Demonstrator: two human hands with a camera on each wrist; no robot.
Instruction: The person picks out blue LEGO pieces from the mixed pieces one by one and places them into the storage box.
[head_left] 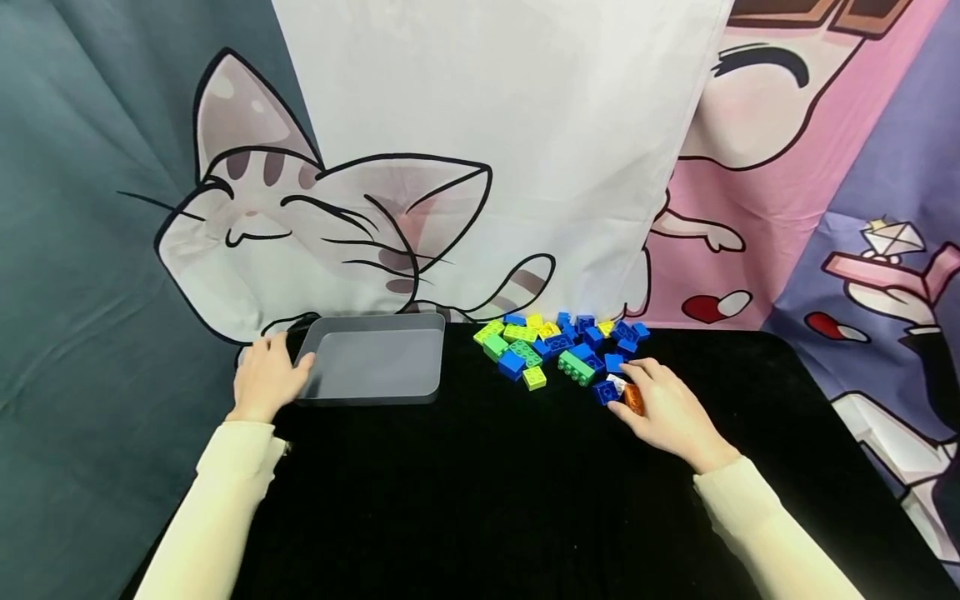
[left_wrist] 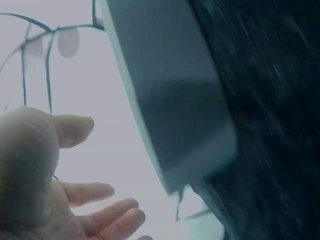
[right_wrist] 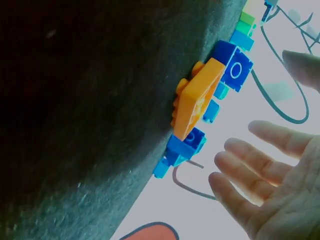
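At the left end of a shallow grey tray, my left hand hovers with its fingers loosely extended. The left wrist view has a gap between that hand's thumb and fingers, with the tray's side just beyond them. On the right, my right hand reaches over the near right edge of a pile of toy building bricks. An orange brick lies closest to it, beside a dark blue brick. The right hand's fingers are spread and hold nothing in the right wrist view.
The pile mixes blue, green and yellow bricks, with a light green brick at its front. Black cloth covers the table. Behind the table hangs a printed curtain with cartoon figures.
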